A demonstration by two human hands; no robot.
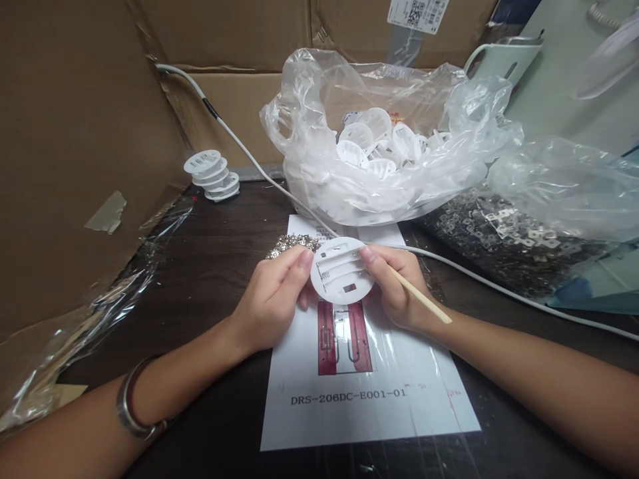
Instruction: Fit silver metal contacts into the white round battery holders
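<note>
Between my hands, over a printed sheet (299,419), is a round white plastic battery holder (343,273) with long slots, a small spring and a rectangular hole. My left hand (279,293) grips its left edge, thumb on top. My right hand (399,283) pinches its right edge with thumb and fingers and also keeps a thin wooden stick (419,296) against the palm, pointing back towards the wrist. A pile of small shiny metal contacts (294,243) lies just behind my left hand. The fingers beneath the holder are mostly hidden.
A clear plastic bag (319,193) full of white holders (382,143) stands at the back. Flat metal pieces (519,229) fill another bag at right. Several stacked holders (206,169) sit at back left. A white cable (244,150) crosses the table; cardboard walls (64,100) stand left and behind.
</note>
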